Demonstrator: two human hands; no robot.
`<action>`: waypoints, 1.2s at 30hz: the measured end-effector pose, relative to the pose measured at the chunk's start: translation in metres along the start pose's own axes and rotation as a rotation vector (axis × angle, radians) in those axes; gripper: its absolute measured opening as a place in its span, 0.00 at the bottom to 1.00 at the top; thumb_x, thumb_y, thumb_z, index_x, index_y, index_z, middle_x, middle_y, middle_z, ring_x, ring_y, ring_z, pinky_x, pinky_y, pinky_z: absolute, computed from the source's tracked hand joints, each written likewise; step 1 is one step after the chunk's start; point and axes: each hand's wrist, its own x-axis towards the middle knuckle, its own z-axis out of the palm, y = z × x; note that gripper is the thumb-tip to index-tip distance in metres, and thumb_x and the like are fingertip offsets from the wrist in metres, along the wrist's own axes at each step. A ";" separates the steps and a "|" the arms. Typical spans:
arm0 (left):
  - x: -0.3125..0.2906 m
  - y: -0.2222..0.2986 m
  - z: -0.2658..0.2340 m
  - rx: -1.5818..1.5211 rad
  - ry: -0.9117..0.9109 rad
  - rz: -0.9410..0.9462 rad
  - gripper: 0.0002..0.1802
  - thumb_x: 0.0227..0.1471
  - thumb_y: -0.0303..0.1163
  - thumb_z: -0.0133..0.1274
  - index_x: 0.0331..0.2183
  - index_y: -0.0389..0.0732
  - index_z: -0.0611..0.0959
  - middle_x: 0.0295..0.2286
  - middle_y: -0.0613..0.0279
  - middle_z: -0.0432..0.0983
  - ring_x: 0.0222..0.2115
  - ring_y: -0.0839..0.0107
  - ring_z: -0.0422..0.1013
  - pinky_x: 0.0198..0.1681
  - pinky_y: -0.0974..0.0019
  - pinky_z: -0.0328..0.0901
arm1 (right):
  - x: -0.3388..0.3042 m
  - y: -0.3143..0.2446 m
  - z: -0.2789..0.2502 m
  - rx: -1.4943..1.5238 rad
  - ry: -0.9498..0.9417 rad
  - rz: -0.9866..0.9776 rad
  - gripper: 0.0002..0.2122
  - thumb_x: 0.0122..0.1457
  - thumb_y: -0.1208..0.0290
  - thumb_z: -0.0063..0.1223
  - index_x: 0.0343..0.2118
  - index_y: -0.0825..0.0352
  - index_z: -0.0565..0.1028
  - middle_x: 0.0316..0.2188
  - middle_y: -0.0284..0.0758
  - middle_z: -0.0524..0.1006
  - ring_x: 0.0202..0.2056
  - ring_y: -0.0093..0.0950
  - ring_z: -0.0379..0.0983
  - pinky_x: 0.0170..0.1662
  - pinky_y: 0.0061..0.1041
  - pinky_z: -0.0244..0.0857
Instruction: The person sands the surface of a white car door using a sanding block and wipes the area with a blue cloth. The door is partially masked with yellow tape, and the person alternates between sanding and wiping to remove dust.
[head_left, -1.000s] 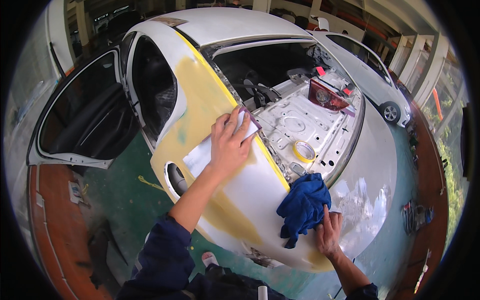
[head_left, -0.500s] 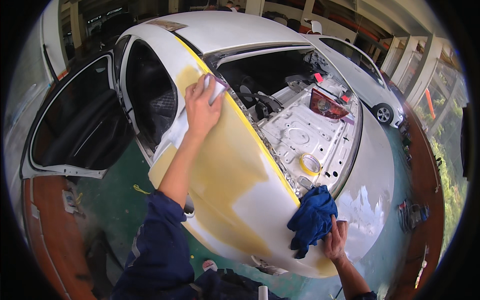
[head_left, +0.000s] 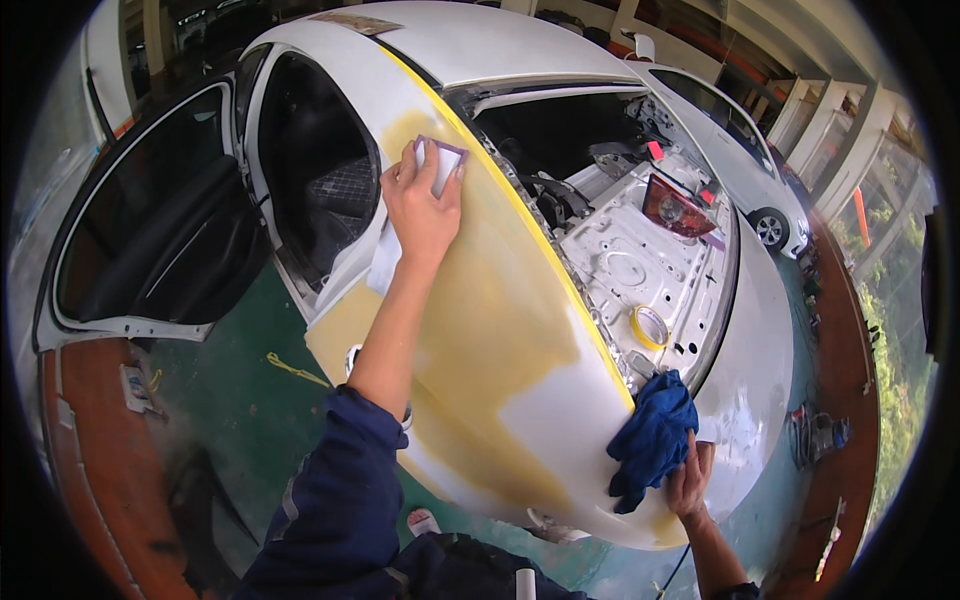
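Note:
My left hand point(head_left: 422, 205) grips a white sanding block point(head_left: 430, 165) with a purplish sheet at its edge. The block lies against the yellowish-patched upper rear panel point(head_left: 480, 310) of a white car, beside a strip of yellow masking tape point(head_left: 545, 250). Lower right, my right hand point(head_left: 690, 482) rests by the car's rear corner, a finger touching a crumpled dark blue cloth point(head_left: 652, 435). A dark purplish edge shows at its curled fingers; what it belongs to is hidden.
A roll of yellow tape point(head_left: 650, 327) and a red tail light point(head_left: 678, 207) lie on the bare metal shelf by the rear opening. The rear door point(head_left: 150, 220) stands open at left. Another white car point(head_left: 725, 140) is parked beyond. A yellow cord point(head_left: 295, 370) lies on the green floor.
The sanding block has slid slightly away from the yellow tape, toward the side window. My view has shifted, so the car appears farther right. The cloth keeps its place on the car.

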 end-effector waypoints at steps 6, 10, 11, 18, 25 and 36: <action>-0.116 0.058 -0.039 -0.111 -0.091 -0.001 0.29 0.53 0.30 0.66 0.56 0.31 0.82 0.57 0.36 0.74 0.49 0.41 0.69 0.56 0.48 0.66 | -0.016 0.009 -0.007 -0.060 0.058 -0.057 0.26 0.66 0.70 0.40 0.63 0.80 0.69 0.42 0.53 0.73 0.42 0.49 0.67 0.52 0.51 0.61; -0.055 0.008 -0.022 -0.055 -0.092 -0.113 0.29 0.54 0.31 0.67 0.56 0.30 0.82 0.57 0.34 0.74 0.50 0.41 0.68 0.56 0.47 0.66 | -0.008 0.009 0.000 -0.036 0.057 -0.085 0.26 0.66 0.69 0.40 0.63 0.80 0.69 0.42 0.54 0.73 0.42 0.50 0.67 0.52 0.51 0.61; -0.048 0.004 -0.019 -0.050 -0.087 -0.139 0.30 0.54 0.32 0.67 0.56 0.30 0.82 0.58 0.33 0.74 0.50 0.41 0.68 0.56 0.47 0.66 | -0.009 0.009 0.000 -0.031 0.051 -0.074 0.26 0.66 0.69 0.39 0.63 0.80 0.69 0.42 0.54 0.73 0.42 0.50 0.67 0.52 0.52 0.61; -0.100 0.025 -0.022 0.032 -0.046 -0.130 0.29 0.54 0.31 0.67 0.55 0.30 0.83 0.55 0.44 0.78 0.49 0.44 0.70 0.54 0.49 0.68 | -0.012 0.016 -0.003 -0.057 0.045 -0.046 0.26 0.67 0.68 0.39 0.63 0.79 0.70 0.46 0.56 0.73 0.45 0.53 0.69 0.55 0.54 0.61; -0.006 -0.019 -0.005 0.056 -0.066 -0.206 0.27 0.53 0.34 0.66 0.54 0.33 0.84 0.54 0.40 0.78 0.47 0.40 0.70 0.54 0.46 0.67 | -0.005 0.008 0.000 -0.009 0.022 -0.027 0.25 0.67 0.69 0.39 0.63 0.79 0.70 0.47 0.58 0.74 0.46 0.53 0.69 0.56 0.55 0.62; 0.061 -0.046 -0.003 0.091 -0.088 -0.318 0.26 0.59 0.44 0.62 0.50 0.32 0.86 0.49 0.45 0.82 0.43 0.38 0.76 0.55 0.49 0.67 | -0.005 0.010 0.004 0.001 0.013 -0.051 0.25 0.66 0.71 0.39 0.63 0.80 0.70 0.46 0.57 0.74 0.44 0.52 0.68 0.55 0.54 0.62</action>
